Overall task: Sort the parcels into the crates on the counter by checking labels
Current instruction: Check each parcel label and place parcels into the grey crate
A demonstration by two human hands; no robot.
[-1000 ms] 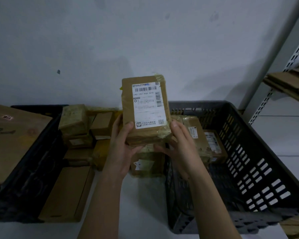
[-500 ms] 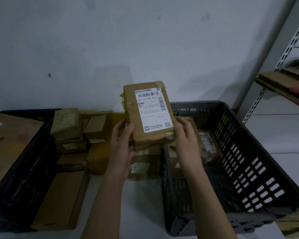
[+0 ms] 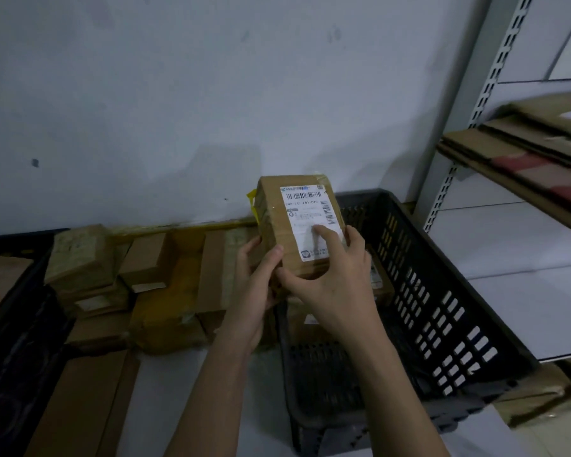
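You hold the parcel (image 3: pixel 277 225) upright in front of you, above the gap between the loose pile of boxes (image 3: pixel 165 285) on the counter (image 3: pixel 231 417) and the near-left corner of the dark slotted crate (image 3: pixel 442 324); its long axis runs roughly vertical, leaning a little away from you, with the label face turned toward your eyes; your left hand (image 3: pixel 254 275) grips its lower left edge, thumb on the front and fingers curled behind, so that hand carries the weight; your right hand (image 3: pixel 337 278) clasps the lower right corner, thumb under the bottom edge, with the index finger laid on the white label (image 3: pixel 305 212) as if tracing a line of print; the crate lies directly to the right of and below the parcel, on your right hand's side, so I judge a drop there would be a short lowering to the right, while the other dark crate (image 3: pixel 10 324) at far left would call for a longer carry across the pile; the parcel itself is a small brown cardboard box, wrapped in clear tape, with a strip of yellow tape (image 3: pixel 253 202) sticking out at its left side; the label shows a barcode and a printed code, the finer text too small to read; flattened cardboard (image 3: pixel 521 150) rests on the shelf at right.
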